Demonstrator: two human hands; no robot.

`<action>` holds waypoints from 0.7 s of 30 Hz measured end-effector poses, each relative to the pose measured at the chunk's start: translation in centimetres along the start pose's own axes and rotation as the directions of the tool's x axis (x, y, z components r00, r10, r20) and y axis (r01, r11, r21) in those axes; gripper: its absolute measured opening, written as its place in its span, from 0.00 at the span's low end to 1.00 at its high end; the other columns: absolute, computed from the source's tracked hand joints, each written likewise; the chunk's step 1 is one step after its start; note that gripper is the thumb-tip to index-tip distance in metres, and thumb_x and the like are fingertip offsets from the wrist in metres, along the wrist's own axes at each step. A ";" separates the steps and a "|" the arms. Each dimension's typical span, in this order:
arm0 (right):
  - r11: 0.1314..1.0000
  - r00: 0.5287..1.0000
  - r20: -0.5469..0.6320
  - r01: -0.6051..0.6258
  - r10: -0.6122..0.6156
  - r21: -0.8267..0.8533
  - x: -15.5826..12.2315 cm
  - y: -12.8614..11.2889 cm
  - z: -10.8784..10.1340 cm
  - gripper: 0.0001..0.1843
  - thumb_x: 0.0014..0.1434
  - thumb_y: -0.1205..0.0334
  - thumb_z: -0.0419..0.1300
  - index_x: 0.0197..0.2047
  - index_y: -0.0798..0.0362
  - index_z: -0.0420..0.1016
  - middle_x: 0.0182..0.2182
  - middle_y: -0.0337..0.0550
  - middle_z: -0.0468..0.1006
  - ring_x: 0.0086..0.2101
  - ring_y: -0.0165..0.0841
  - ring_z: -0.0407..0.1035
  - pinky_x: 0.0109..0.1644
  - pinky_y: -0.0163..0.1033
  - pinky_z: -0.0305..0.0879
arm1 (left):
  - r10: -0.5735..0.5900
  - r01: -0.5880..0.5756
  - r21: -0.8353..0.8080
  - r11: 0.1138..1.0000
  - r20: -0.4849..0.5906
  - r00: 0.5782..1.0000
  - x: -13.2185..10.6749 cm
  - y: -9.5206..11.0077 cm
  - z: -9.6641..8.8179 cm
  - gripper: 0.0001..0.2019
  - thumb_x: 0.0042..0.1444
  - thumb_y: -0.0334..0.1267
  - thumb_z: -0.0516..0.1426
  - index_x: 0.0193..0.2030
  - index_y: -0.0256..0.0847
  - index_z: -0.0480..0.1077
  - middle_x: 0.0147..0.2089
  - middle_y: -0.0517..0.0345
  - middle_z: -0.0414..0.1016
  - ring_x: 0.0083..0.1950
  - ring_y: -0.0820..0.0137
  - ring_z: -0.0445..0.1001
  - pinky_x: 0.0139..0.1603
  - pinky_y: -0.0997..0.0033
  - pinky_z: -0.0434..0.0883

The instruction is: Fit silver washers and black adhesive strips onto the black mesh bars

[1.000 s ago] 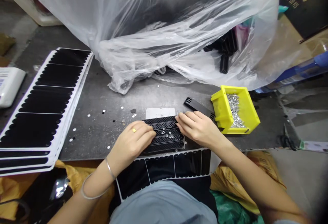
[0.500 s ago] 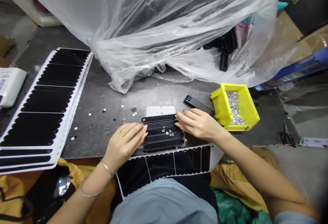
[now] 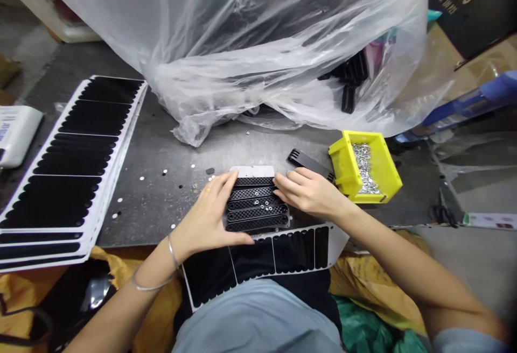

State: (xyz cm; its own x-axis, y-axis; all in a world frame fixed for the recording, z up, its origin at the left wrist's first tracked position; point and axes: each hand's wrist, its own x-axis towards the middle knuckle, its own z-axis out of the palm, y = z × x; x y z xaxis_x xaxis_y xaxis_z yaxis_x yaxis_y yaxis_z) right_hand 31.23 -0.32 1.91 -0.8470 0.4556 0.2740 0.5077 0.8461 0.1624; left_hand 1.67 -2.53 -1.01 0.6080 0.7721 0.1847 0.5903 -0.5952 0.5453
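Since the earlier frame, the left hand (image 3: pixel 205 218) has turned and spread, its fingers now reaching past the upper left corner of the black mesh strips (image 3: pixel 257 205) and its thumb lying below them. The strips lie in a tight stack on the metal workbench (image 3: pixel 137 218), with small silver rings (image 3: pixel 262 207) sitting on them. The left hand is open, framing the stack. The right hand (image 3: pixel 309 192) is open, its fingertips resting on the stack's right end. A white card (image 3: pixel 252 171) lies under the stack's upper edge. A loose black strip (image 3: pixel 310 163) lies beyond the right hand, beside a yellow bin (image 3: pixel 349 159) of silver rivets (image 3: pixel 363 167). Black sticker sheets (image 3: pixel 68 175) lie to the left.
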 end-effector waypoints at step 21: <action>0.933 0.960 -0.004 -0.271 0.280 0.237 0.5 -1.1 0.2 0.11 0.73 0.61 0.57 0.40 0.53 0.78 0.35 0.41 0.79 0.36 0.35 0.68 0.39 0.44 0.62 | 0.077 -0.080 0.086 0.993 0.034 0.996 -0.1 1.5 -0.3 0.38 0.64 0.51 0.62 0.75 0.48 0.51 0.69 0.43 0.67 0.72 0.46 0.64 0.76 0.30 0.52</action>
State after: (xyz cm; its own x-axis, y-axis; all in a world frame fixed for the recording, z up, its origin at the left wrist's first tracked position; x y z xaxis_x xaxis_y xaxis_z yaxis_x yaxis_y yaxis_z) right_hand 30.22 -1.01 1.66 -0.6701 0.6734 0.3122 0.6662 0.7311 -0.1472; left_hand 2.35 -3.46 0.06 0.6693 0.7160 0.1986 0.5834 -0.6719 0.4563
